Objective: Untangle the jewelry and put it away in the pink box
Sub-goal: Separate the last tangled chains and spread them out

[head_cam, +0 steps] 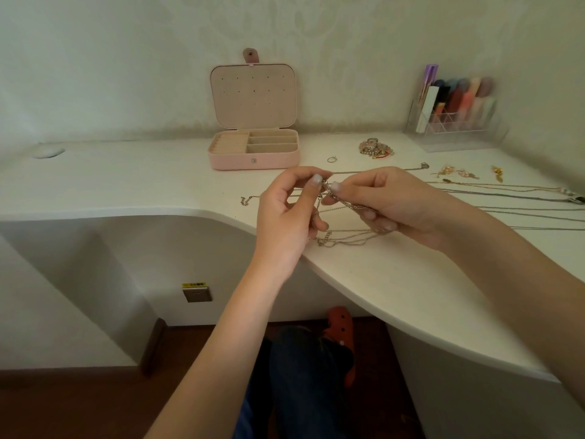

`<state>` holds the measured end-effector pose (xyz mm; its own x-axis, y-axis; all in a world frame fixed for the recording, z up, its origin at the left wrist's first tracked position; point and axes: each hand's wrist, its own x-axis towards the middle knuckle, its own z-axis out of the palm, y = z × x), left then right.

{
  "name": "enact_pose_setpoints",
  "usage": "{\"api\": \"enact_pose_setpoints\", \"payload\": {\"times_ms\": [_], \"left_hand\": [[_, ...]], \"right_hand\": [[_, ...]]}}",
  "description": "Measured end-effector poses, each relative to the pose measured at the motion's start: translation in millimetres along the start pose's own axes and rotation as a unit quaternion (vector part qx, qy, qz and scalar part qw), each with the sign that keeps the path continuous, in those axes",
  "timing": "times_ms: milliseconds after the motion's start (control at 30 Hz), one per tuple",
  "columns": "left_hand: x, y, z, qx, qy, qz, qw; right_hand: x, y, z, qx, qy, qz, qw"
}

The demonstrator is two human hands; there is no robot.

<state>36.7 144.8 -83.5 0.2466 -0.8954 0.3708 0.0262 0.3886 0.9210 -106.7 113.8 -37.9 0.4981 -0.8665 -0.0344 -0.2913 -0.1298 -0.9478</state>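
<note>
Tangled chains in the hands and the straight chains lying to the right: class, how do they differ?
The tangled chains are looped and knotted, pinched by the left hand and right hand; the straight chains lie stretched out, untouched, on the desk. Both are thin metal.

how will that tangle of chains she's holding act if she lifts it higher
The chain tangle is probably floppy: its loops sag from both hands to the desk. It looks light, being fine links. Loose ends would likely drag and could snag the necklaces lying to the right.
</note>
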Motion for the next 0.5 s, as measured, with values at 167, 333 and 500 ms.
{"api": "enact_pose_setpoints", "payload": {"times_ms": [167, 333, 500], "left_hand": [[-0.3, -1.2, 0.0, 0.022, -0.005, 0.016, 1.0], [-0.1, -2.0, 0.7, 0.033, -0.006, 0.026, 0.999], [0.0, -2.3, 0.6, 0.039, -0.004, 0.028, 0.999]], "right_hand": [[4.5, 4.9, 1.2, -0.044, 0.092, -0.048, 0.994], [9.0, 7.5, 1.1, -0.002, 0.105, -0.067, 0.992], [8.1, 4.2, 7.3, 0.136, 0.033, -0.013, 0.99]]}}
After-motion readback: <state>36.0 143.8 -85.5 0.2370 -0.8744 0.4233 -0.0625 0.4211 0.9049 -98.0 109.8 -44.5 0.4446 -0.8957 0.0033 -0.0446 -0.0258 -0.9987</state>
